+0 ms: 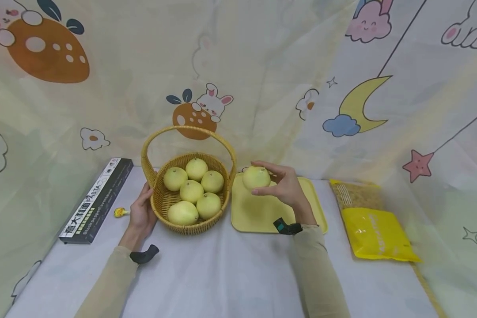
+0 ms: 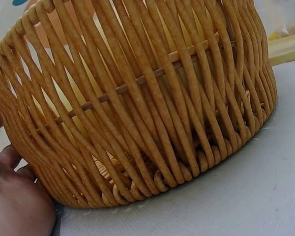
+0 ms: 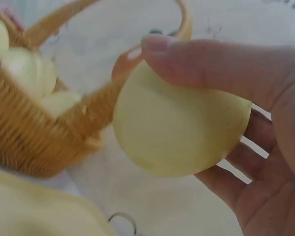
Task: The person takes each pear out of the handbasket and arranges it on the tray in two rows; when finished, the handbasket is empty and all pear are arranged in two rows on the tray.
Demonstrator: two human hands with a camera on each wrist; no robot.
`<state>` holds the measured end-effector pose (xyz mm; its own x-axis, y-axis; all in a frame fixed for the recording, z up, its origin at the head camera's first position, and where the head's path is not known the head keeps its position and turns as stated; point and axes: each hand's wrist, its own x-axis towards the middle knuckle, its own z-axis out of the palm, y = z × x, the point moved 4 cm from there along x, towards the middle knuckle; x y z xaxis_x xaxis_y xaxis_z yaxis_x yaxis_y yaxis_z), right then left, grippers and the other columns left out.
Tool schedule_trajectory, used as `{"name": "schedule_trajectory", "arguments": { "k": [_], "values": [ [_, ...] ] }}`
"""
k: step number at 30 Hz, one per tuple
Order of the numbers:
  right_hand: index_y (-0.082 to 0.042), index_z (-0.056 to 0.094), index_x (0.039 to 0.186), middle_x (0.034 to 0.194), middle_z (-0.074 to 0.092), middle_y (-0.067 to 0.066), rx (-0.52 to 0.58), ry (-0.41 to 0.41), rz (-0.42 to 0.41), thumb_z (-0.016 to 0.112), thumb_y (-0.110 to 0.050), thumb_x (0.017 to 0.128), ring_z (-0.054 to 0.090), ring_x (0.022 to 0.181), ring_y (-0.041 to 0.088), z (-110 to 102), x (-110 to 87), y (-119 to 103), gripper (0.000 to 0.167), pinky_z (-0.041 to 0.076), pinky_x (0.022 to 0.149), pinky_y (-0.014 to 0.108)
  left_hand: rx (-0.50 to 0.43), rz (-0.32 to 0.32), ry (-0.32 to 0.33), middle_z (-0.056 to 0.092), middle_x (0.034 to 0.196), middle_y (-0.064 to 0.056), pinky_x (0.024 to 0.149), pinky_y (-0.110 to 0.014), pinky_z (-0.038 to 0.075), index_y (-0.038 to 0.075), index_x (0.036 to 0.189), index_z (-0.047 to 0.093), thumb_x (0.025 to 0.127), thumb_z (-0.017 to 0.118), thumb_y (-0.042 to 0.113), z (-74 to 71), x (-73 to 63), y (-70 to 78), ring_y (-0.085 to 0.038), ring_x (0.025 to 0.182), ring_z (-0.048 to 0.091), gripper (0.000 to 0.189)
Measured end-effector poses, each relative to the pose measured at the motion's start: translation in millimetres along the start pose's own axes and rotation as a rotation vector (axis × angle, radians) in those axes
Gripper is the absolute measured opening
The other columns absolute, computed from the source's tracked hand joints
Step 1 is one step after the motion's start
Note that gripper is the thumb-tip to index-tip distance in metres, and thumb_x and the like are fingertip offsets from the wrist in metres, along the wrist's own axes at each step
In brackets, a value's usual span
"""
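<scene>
the right hand (image 1: 280,185) grasps a pale yellow-green fruit (image 1: 256,177), thumb on the near side and fingers on the far side. the fruit is held up off the counter (image 1: 222,278), just right of the basket (image 1: 192,229); from the head view it lines up with the far left part of the yellow tray (image 1: 254,216), though its height above that is hard to judge. six more fruits (image 1: 191,191) sit inside the woven basket, one in the middle and the others around it, and the basket's tall handle (image 1: 188,128) arches over them.

the left hand (image 1: 142,212) is laid against the left side of the basket, its fingers loose along the wall near the foot of the handle, clutching nothing. the basket stands upright, with the tray just beside it on the right.

left of that hand is a small yellow thing (image 1: 120,212), and past it a long black and white box (image 1: 97,203) with "pasta" printed on it. a yellow bag (image 1: 375,232) with a see-through upper part lies right of the tray. behind everything hangs a pale cloth (image 1: 258,79) with cartoon prints.
</scene>
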<state>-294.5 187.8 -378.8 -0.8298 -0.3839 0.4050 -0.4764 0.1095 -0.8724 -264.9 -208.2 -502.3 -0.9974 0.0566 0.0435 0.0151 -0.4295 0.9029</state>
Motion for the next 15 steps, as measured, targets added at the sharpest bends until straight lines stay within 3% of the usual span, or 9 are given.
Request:
{"name": "schedule_trajectory", "arguments": {
  "k": [9,15],
  "values": [
    [-0.011,0.069,0.142,0.148,0.066,0.011,-0.03,0.067,0.105,0.093,-0.001,0.077,0.057,0.143,0.025,-0.7,12.7,45.5,0.07,0.056,0.109,0.033,-0.018,-0.005,0.003,0.012,0.178,0.001,0.133,-0.027,0.021,0.032,0.172,0.013,0.114,0.022,0.027,-1.4,2.1,-0.1,-0.02,0.165,0.014,0.059],
    [-0.008,0.066,0.144,0.151,0.063,0.01,-0.031,0.095,0.167,0.093,-0.004,0.079,0.056,0.144,0.028,3.2,17.2,65.3,0.07,0.055,0.112,0.043,0.007,-0.017,0.016,0.011,0.179,0.003,0.134,-0.029,0.019,0.033,0.172,0.011,0.114,0.024,0.029,-2.5,1.6,-1.8,-0.02,0.166,0.013,0.06]
  ]
}}
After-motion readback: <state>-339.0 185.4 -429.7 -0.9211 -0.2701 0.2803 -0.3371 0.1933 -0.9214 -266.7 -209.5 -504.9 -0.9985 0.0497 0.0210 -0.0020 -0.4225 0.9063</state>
